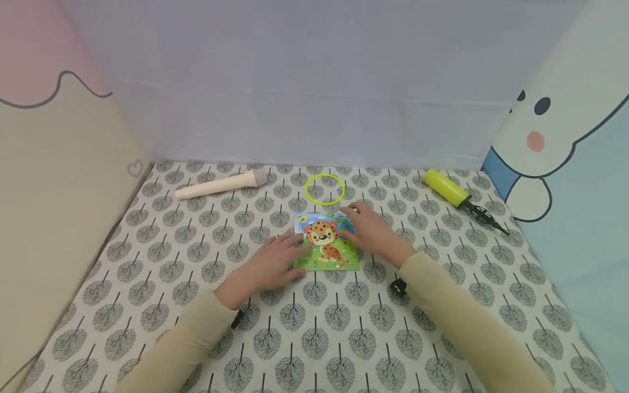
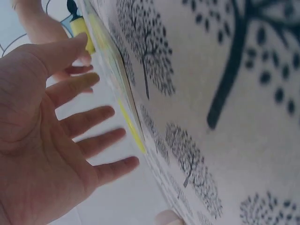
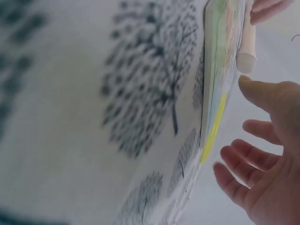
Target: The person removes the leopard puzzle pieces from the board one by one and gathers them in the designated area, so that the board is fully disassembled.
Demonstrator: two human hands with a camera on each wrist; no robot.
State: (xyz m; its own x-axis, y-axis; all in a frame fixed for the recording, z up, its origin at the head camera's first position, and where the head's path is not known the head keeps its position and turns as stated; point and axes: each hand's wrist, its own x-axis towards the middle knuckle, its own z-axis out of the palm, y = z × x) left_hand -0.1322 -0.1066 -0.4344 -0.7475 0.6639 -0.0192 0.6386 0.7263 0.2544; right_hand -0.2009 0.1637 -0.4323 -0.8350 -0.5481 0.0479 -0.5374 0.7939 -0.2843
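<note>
Tree-print cloth (image 1: 339,349) runs back to a pale backdrop (image 1: 314,82), and the toy microphone (image 1: 218,185), yellow ring (image 1: 324,204) and pump (image 1: 449,189) sit toward the far side, which I'd guess keeps them out of the way of the leopard picture board (image 1: 326,256) lying flat in front. Left hand (image 1: 277,259) is at the board's left edge, right hand (image 1: 371,229) at its upper right, both loosely spread and gripping nothing, probably flanking it so either can reach; can't tell if any fingertip touches, tbh.
</note>
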